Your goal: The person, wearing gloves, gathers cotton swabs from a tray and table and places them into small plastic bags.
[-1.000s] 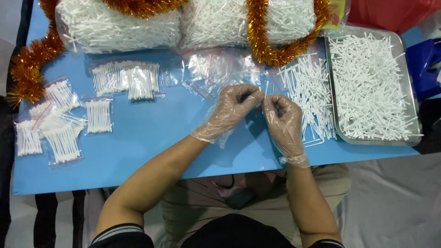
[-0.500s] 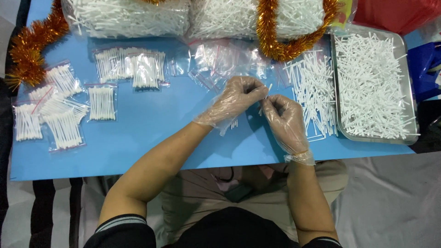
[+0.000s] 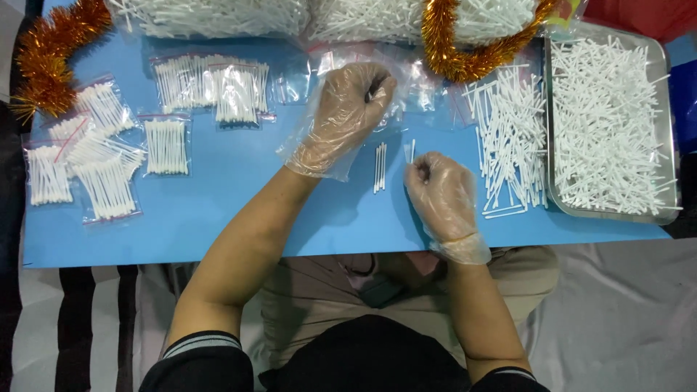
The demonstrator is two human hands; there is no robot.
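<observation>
A: Cotton swabs (image 3: 379, 168), a few of them, are lying side by side on the blue table (image 3: 239, 210) between the two gloved hands. Which hand is gripping what?

B: The right hand (image 3: 441, 197) is pinching a couple of swabs upright, their white tips (image 3: 412, 150) sticking out above the curled fingers. The left hand (image 3: 347, 116) is curling closed over the pile of empty clear bags (image 3: 421, 72); whether it is actually clasping one, I cannot tell.

A: What is sitting just right of the right hand?

B: A loose heap of swabs (image 3: 508, 141) is spreading over the table, and beyond it a metal tray (image 3: 664, 131) is holding many more.

A: And to the left?

B: Filled zip bags are lying in two groups: one row (image 3: 210, 87) near the left hand, another cluster (image 3: 87, 160) well apart by the table's left edge.

A: Along the far edge?

B: Big clear sacks of swabs (image 3: 218, 14) are resting there, with orange tinsel (image 3: 465, 54) looping over one and more tinsel (image 3: 54, 54) bunching at the left corner.
</observation>
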